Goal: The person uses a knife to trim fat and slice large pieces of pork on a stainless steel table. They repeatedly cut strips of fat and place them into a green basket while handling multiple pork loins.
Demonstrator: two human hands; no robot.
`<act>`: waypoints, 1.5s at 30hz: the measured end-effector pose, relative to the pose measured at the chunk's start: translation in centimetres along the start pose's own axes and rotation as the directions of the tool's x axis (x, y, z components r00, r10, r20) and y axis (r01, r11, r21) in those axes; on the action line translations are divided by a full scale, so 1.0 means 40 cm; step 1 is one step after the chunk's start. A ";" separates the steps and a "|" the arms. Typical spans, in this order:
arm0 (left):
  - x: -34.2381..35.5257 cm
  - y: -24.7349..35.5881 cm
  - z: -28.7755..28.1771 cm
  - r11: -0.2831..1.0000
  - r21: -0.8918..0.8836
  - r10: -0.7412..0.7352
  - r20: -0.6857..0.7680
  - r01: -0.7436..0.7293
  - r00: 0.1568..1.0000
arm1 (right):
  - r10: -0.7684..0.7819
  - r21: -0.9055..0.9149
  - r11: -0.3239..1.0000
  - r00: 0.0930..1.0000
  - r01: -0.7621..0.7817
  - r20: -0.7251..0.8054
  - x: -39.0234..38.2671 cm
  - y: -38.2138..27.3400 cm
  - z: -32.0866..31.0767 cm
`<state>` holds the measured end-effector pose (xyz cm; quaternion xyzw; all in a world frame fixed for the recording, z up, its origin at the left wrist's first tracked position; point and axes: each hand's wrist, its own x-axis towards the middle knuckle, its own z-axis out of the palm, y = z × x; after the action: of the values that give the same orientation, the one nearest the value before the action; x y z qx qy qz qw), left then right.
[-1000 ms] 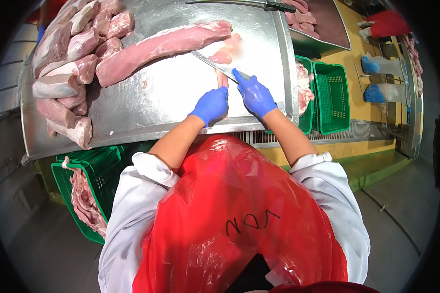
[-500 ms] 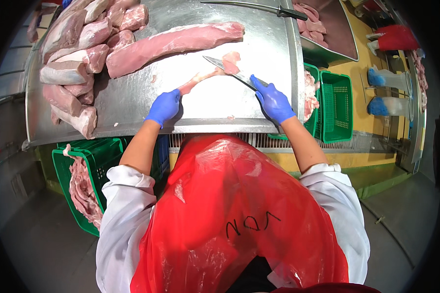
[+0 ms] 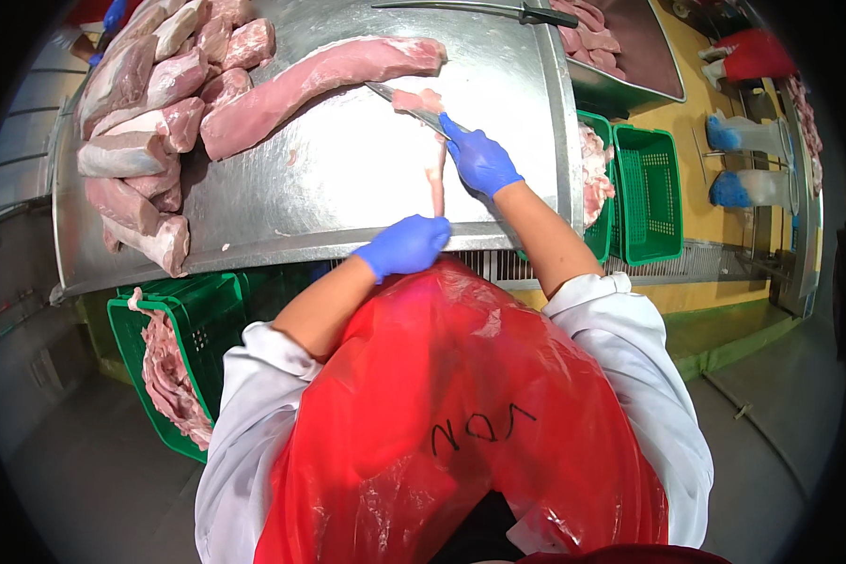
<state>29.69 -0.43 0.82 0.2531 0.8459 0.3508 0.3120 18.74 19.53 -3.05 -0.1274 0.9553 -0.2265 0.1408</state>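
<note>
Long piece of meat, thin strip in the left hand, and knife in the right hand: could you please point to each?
Long piece of meat (image 3: 312, 83): head view, middle of its upper surface.
Thin strip (image 3: 436, 179): head view, middle of its length.
Held knife (image 3: 430, 119): head view, rear part of its blade.

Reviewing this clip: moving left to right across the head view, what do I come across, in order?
Pile of meat pieces → gloved left hand → gloved right hand → pale meat trimmings → rightmost green crate.

Open tabletop (image 3: 348, 179) (loin (image 3: 310, 89) beyond, knife (image 3: 382, 91) rightward)
</note>
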 end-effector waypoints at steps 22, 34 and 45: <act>0.059 0.066 -0.180 0.755 -0.652 -0.253 -0.193 0.069 0.948 | 0.050 0.047 0.997 0.996 -0.053 0.078 -0.116 0.263 -0.154; 0.428 -0.069 -0.157 0.824 0.557 0.346 -0.353 -0.102 0.869 | 0.300 0.249 0.932 0.946 -0.263 -0.124 -0.311 0.242 -0.250; 0.121 0.034 -0.523 0.931 -0.307 -0.220 -0.043 0.197 0.975 | 0.012 0.334 0.943 1.000 -0.003 -0.027 -0.342 0.170 -0.142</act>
<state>11.93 -5.59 11.85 0.0977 0.8159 0.4501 0.3495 28.35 31.89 1.53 -0.0949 0.9055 -0.3863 0.1475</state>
